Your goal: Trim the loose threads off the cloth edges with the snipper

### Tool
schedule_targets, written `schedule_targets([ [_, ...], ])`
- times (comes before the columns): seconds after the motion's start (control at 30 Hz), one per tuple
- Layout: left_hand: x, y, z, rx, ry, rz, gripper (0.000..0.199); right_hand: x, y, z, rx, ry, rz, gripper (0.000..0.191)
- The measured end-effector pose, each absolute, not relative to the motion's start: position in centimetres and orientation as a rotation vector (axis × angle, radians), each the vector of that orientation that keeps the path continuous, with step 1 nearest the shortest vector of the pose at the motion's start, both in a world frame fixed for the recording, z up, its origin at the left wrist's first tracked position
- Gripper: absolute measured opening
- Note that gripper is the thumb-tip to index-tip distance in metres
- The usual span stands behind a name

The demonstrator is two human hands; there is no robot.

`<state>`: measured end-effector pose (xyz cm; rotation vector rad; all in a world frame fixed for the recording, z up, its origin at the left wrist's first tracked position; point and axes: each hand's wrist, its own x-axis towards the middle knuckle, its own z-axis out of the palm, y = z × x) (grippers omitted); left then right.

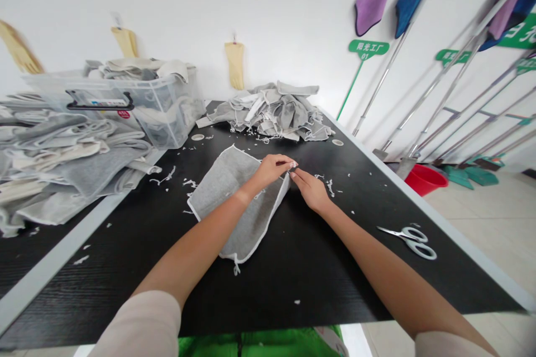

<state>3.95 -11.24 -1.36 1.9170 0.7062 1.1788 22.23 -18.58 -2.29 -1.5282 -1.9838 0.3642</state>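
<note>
A grey cloth (247,206) with white edging lies on the black table, its right corner raised. At that corner my left hand (274,168) pinches the edging, fingers closed together. My right hand (309,188) meets it from the right, thumb and fingers closed on the same corner. A loop of white thread hangs from the cloth's near corner. White-handled scissors (412,240) lie with blades apart on the table, to the right of my right forearm.
A heap of grey cloths (280,111) sits at the table's far end. Stacked cloths (84,162) and a clear plastic box (167,111) stand at the left. Thread scraps dot the black table (276,290). A red bucket (425,178) and mops are at the right.
</note>
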Motion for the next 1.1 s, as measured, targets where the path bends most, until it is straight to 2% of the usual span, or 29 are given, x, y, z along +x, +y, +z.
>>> schedule_targets([
  [0.33, 4.4, -11.9, -0.7, 2.07, 0.726, 1.166, 0.02, 22.3, -18.5, -2.5, -1.513, -1.905, 0.457, 0.048],
  [0.73, 4.3, -11.8, -0.2, 2.034, 0.821, 1.239, 0.023, 22.1, -18.8, -2.0, -1.515, -1.993, 0.365, 0.041],
  [0.93, 3.8, -10.9, -1.1, 1.971, 1.032, 1.424, 0.024, 22.3, -18.7, -2.1, -1.588, -1.909, 0.412, 0.045],
  [1.1, 3.3, -9.6, -2.7, 1.869, 1.124, 1.297, 0.025, 22.8, -18.1, -2.3, -1.664, -1.784, 0.4, 0.046],
])
